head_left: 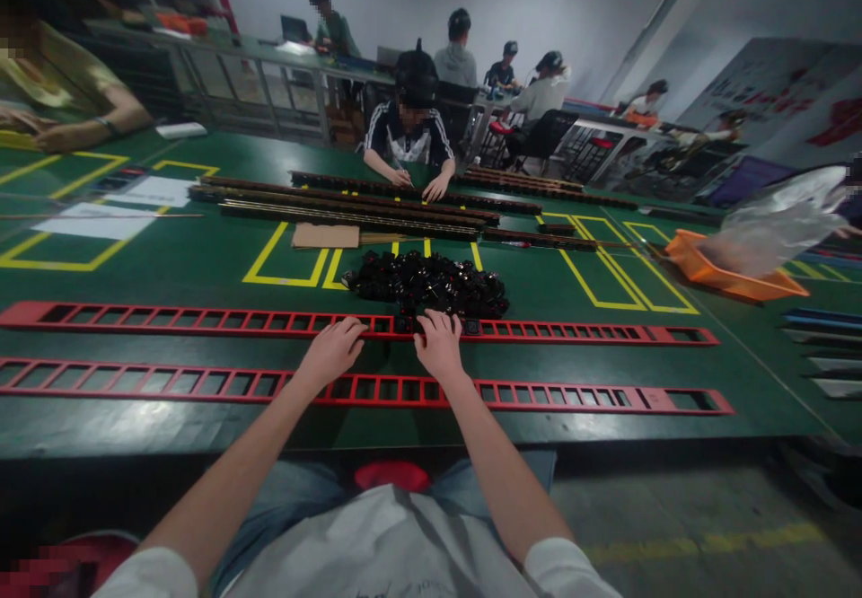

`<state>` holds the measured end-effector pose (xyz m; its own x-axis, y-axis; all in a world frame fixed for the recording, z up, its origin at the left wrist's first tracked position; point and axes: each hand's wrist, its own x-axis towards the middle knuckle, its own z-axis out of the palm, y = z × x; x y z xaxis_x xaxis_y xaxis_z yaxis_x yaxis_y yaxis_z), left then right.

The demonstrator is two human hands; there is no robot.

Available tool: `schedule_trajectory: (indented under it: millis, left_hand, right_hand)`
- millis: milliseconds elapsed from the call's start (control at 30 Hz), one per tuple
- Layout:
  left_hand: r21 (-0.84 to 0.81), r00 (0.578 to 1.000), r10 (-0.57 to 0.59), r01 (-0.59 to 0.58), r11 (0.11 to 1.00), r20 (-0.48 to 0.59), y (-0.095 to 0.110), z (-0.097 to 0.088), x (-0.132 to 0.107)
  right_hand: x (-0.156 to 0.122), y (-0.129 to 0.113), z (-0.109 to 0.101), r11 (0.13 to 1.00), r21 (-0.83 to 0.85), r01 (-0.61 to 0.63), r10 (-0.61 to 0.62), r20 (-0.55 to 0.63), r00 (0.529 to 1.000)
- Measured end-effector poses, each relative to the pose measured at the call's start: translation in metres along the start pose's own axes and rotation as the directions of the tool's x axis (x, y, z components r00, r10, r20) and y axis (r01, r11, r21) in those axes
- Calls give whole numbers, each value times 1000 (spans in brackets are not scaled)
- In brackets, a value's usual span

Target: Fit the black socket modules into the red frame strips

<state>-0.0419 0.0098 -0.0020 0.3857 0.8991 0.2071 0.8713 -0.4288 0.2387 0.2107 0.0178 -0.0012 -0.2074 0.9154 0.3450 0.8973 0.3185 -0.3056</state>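
Two long red slotted frames lie across the green table, a far one (222,320) and a near one (397,400). My left hand (335,348) rests on the far frame, fingers stretched over its rail; nothing shows in them. On the same frame, my right hand (439,344) reaches over the slots with its fingers apart, its fingertips at small black parts. One square black part (473,327) sits in a slot just right of that hand. Behind the frame is a heap of small black parts (431,282), too small to make out singly.
Across the table a person (409,136) handles long dark strips (356,214). Cardboard (326,236) lies behind the heap. An orange bin (734,270) with a clear plastic bag (774,221) stands at right. White papers (94,221) lie at left, near another person's arm (101,113).
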Motion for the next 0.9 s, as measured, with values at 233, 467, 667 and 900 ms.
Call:
schedule_trajectory:
  millis: [233, 467, 667, 900]
  left_hand:
    - [107, 950, -248, 270, 957, -188, 4, -8, -2]
    - [148, 960, -252, 269, 952, -123, 4, -9, -3]
    - [121, 970, -222, 233, 965, -100, 2, -6, 1]
    - [85, 972, -221, 227, 970, -74, 17, -6, 10]
  right_hand:
    - [-1, -6, -2, 996, 5, 88, -89, 71, 994]
    - [-1, -15, -5, 964, -48, 263, -248, 209, 946]
    - [1, -15, -3, 974, -50, 220, -208, 172, 963]
    - [0, -9, 0, 985, 5, 170, -170, 91, 981]
